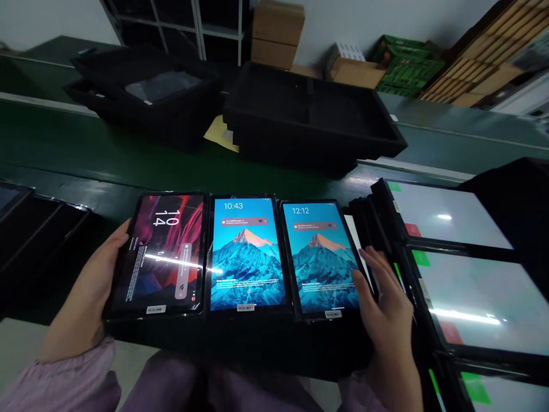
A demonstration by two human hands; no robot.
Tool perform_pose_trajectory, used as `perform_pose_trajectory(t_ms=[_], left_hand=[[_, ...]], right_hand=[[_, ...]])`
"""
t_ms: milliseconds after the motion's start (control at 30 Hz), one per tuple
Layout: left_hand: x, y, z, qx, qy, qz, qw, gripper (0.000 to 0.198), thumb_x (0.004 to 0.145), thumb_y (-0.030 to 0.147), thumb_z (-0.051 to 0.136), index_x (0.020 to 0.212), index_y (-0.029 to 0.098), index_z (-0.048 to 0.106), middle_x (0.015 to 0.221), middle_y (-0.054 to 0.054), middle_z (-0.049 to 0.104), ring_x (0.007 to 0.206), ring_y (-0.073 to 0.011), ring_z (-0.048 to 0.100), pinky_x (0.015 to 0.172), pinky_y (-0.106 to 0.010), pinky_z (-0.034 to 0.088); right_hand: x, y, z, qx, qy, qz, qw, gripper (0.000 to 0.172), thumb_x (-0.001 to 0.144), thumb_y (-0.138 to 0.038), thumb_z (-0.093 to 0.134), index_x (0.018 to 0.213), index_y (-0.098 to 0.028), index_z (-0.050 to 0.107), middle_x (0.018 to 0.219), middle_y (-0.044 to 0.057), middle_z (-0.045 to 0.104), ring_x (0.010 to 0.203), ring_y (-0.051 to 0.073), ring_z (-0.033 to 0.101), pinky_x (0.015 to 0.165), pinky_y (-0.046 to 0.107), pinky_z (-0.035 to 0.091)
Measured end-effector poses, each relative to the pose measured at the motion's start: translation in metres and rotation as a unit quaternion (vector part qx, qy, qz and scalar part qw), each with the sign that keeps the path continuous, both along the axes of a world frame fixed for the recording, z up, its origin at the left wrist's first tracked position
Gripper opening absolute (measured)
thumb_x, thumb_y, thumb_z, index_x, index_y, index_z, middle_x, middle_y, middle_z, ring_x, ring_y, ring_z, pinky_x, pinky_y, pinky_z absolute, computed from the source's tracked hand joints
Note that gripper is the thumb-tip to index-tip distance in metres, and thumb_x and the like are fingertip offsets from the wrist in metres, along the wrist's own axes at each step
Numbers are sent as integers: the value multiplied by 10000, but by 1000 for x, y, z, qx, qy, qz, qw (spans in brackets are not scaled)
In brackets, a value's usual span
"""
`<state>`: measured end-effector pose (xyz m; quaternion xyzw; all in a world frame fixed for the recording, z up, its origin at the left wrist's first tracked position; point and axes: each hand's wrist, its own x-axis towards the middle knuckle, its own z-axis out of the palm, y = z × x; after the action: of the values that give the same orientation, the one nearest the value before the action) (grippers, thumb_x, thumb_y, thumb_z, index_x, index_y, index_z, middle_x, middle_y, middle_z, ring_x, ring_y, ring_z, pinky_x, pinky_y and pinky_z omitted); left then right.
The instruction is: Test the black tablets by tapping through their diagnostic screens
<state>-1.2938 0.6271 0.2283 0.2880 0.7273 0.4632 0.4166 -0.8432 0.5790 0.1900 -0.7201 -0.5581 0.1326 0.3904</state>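
Note:
Three lit tablets lie side by side in front of me. The left tablet (156, 252) has a red and black screen with its clock turned sideways; the middle tablet (246, 257) and the right tablet (323, 260) show a blue mountain. Each has a small white label at its lower edge. My left hand (92, 286) grips the left tablet's outer edge, its fingers mostly hidden underneath. At the right tablet's outer edge, my right hand (384, 306) has its fingers stretched apart, the thumb against the tablet's side.
To the right stand several tablets with white screens (480, 297) bearing green and red corner patches. Black trays (315, 109) are stacked on the green bench (189, 166), with more black trays (150, 97) at left. Cartons (277, 34) and a green crate (405, 63) stand behind.

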Motion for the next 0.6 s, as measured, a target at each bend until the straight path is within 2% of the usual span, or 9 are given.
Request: perform_pose_trajectory(t_ms=[67, 133, 200, 267, 333, 400, 433, 500, 600], left_hand=[[1, 0, 1, 4, -42, 34, 999, 602, 771, 271, 624, 1367, 244, 702, 1297, -1, 757, 1223, -312, 695, 1031, -372, 599], [0, 0, 2, 8, -52, 54, 997, 595, 743, 244, 636, 1331, 240, 725, 1304, 11, 754, 1305, -309, 644, 1113, -368, 541], [-3, 0, 0, 11, -54, 69, 996, 580, 726, 223, 646, 1299, 231, 738, 1305, 16, 754, 1382, -295, 583, 1200, -362, 447], [-7, -1, -3, 24, -64, 73, 995, 567, 725, 202, 639, 1283, 212, 739, 1337, 13, 738, 1433, -279, 531, 1250, -359, 371], [-12, -3, -6, 45, -72, 76, 993, 539, 730, 187, 627, 1257, 188, 744, 1386, 1, 710, 1457, -270, 503, 1270, -360, 336], [-17, -7, -9, 54, -76, 72, 993, 528, 723, 177, 638, 1239, 181, 747, 1429, -10, 681, 1468, -273, 490, 1285, -376, 309], [-18, -9, -10, 54, -71, 72, 993, 531, 703, 167, 651, 1225, 185, 751, 1437, -13, 674, 1469, -277, 488, 1288, -387, 302], [-21, -13, -12, 52, -58, 62, 995, 541, 668, 161, 672, 1201, 199, 760, 1439, -14, 673, 1471, -286, 486, 1291, -397, 297], [-24, -15, -14, 55, -44, 41, 997, 534, 659, 204, 684, 1187, 209, 767, 1423, -21, 686, 1462, -295, 496, 1282, -386, 311]], right_hand=[[-5, 2, 7, 62, -81, 76, 992, 345, 1006, -486, 567, 1008, -252, 821, 1487, 95, 619, 1543, 362, 366, 1198, 628, 398], [-9, 7, 13, 75, -135, 129, 979, 360, 1035, -420, 548, 882, -249, 826, 1493, 87, 613, 1576, 379, 283, 1184, 676, 400], [-15, 14, 17, 71, -165, 143, 973, 347, 1044, -394, 537, 975, -219, 829, 1567, 107, 533, 1589, 421, 213, 1165, 749, 378], [-28, 20, 22, 72, -180, 161, 968, 335, 1052, -357, 519, 1143, -197, 800, 1669, 101, 382, 1604, 443, 101, 1176, 801, 313], [-49, 21, 26, 74, -177, 237, 952, 322, 1049, -318, 521, 1230, -226, 770, 1719, 51, 272, 1608, 442, 20, 1187, 804, 298], [-75, 17, 27, 63, -160, 340, 924, 298, 1042, -296, 531, 1204, -274, 780, 1724, 6, 262, 1607, 441, 25, 1169, 774, 371], [-87, 15, 27, 54, -154, 370, 914, 290, 1041, -289, 533, 1179, -279, 787, 1719, 5, 277, 1606, 444, 39, 1162, 763, 394], [-106, 13, 24, 48, -152, 367, 917, 284, 1043, -295, 534, 1183, -264, 778, 1712, 29, 299, 1601, 455, 50, 1165, 780, 373], [-113, 15, 23, 66, -145, 299, 941, 344, 1045, -330, 538, 1341, -239, 687, 1730, 69, 246, 1599, 465, -5, 1175, 827, 289]])
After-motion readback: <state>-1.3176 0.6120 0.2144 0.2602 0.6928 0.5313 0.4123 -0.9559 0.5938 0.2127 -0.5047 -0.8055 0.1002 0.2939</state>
